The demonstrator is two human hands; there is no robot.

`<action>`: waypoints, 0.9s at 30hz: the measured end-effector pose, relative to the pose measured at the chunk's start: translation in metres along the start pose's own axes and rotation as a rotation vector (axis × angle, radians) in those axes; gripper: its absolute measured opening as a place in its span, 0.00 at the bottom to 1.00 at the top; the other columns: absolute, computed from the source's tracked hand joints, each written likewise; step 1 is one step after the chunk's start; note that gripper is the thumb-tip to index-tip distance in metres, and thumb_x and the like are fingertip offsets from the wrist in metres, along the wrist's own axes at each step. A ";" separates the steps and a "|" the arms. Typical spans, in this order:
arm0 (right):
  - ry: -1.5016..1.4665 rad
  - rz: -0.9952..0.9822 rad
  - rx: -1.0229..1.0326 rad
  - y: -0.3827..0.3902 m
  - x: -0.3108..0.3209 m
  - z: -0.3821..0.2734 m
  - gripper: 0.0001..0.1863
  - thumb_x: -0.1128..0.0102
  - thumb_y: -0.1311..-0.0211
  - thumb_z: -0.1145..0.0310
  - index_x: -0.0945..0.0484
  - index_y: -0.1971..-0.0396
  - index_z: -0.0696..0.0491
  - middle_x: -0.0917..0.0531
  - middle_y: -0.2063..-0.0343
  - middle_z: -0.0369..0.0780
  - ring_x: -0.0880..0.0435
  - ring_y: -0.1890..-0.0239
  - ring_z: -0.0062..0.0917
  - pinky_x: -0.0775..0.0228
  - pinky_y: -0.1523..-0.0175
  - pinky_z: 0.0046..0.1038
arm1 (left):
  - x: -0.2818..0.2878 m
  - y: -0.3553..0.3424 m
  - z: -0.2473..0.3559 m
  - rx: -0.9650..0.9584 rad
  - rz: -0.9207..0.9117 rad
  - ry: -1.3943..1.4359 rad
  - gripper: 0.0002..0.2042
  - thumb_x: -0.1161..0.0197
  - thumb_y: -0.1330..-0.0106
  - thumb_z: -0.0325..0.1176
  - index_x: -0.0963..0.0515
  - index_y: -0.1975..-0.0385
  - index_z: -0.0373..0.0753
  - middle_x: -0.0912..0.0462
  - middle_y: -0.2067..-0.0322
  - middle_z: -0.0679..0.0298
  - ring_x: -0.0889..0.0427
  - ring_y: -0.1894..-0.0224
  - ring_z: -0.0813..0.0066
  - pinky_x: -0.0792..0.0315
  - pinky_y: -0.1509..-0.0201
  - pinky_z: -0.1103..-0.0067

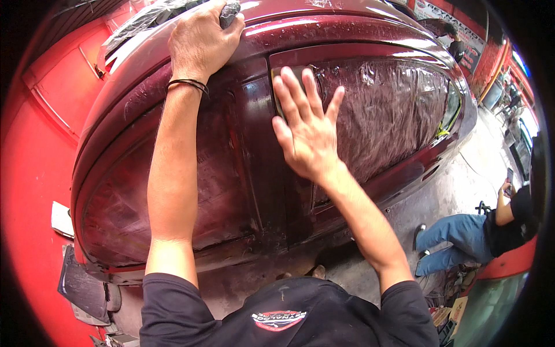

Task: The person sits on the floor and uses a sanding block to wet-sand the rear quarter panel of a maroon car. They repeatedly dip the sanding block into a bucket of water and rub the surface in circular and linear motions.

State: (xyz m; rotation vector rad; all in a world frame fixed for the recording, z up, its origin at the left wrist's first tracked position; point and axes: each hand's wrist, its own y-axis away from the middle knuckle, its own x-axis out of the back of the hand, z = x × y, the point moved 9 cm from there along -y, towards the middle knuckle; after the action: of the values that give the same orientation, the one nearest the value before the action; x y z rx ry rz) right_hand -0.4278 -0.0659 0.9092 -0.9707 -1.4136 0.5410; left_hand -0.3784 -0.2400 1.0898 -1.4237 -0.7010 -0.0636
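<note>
Bright red walls [34,150] are seen in the head view beside a shiny, dark red car [266,173]. Its side is partly covered by thin, see-through plastic film [387,115], likely so that part is kept clean. A small, dark grey lump [229,14] is gripped by the left hand [202,43] up by the curved, dark red roof [329,29]. The right hand [309,133] is spread wide, maybe for steadying; whether the car is touched cannot be told.

Fisheye distortion bows edges inside black vignetting; glare streaks the maroon car roof edge [341,30]; shadow darkens the concrete floor [354,270] beneath.
</note>
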 end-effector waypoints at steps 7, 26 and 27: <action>-0.083 -0.085 0.040 0.161 -0.043 -0.024 0.40 0.39 0.31 0.55 0.36 0.19 0.42 0.40 0.17 0.33 0.53 0.13 0.36 0.83 0.21 0.78 | 0.001 -0.003 0.004 -0.020 0.075 -0.040 0.23 0.33 0.31 0.57 0.12 0.49 0.45 0.09 0.59 0.49 0.09 0.54 0.47 0.16 0.48 0.59; -0.092 0.098 0.276 -0.051 0.038 0.034 0.32 0.39 0.33 0.57 0.25 0.27 0.35 0.26 0.25 0.27 0.39 0.17 0.25 0.77 0.21 0.77 | 0.003 -0.004 0.005 0.021 -0.070 0.072 0.20 0.31 0.29 0.46 0.14 0.48 0.36 0.10 0.57 0.47 0.09 0.55 0.49 0.18 0.47 0.64; -0.089 0.110 0.290 -0.050 0.046 0.048 0.32 0.39 0.33 0.57 0.26 0.27 0.35 0.27 0.25 0.27 0.39 0.17 0.25 0.76 0.20 0.76 | 0.011 -0.002 0.000 -0.031 -0.002 0.182 0.16 0.31 0.26 0.41 0.14 0.50 0.34 0.09 0.58 0.52 0.10 0.55 0.59 0.20 0.45 0.68</action>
State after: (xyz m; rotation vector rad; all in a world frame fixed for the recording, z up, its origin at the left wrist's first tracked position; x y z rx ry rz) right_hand -0.4792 -0.0438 0.9701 -0.8010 -1.3200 0.8549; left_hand -0.3711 -0.2363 1.0970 -1.4269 -0.5536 -0.2037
